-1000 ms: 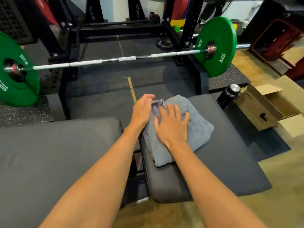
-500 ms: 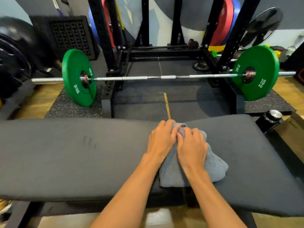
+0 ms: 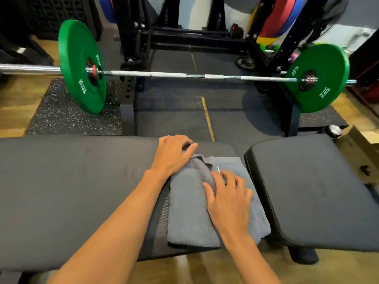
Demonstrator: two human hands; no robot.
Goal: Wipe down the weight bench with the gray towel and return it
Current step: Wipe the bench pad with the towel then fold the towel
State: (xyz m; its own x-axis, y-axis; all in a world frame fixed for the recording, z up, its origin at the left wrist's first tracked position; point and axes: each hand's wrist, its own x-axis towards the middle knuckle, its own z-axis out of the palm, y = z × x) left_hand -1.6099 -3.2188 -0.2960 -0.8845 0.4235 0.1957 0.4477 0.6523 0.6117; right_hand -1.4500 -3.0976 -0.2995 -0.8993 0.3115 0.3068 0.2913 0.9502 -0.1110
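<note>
A black weight bench [image 3: 67,187] runs across the frame in two pads, the long back pad on the left and the seat pad [image 3: 313,191] on the right, with a gap between them. A folded gray towel [image 3: 190,212] lies on the right end of the long pad, next to the gap. My left hand [image 3: 172,155] rests on the towel's far left corner, fingers curled on the fabric. Fingers spread, my right hand [image 3: 228,198] presses flat on the towel's middle.
A barbell [image 3: 184,75] with a green 10 kg plate [image 3: 82,66] at each end lies on the floor mats beyond the bench, in front of a black rack [image 3: 131,33]. A black bottle [image 3: 334,131] and a cardboard box [image 3: 361,152] stand at the right.
The towel and both hands have slid left from the seat pad onto the right end of the long pad. My hands have spread apart, the left now at the far corner.
</note>
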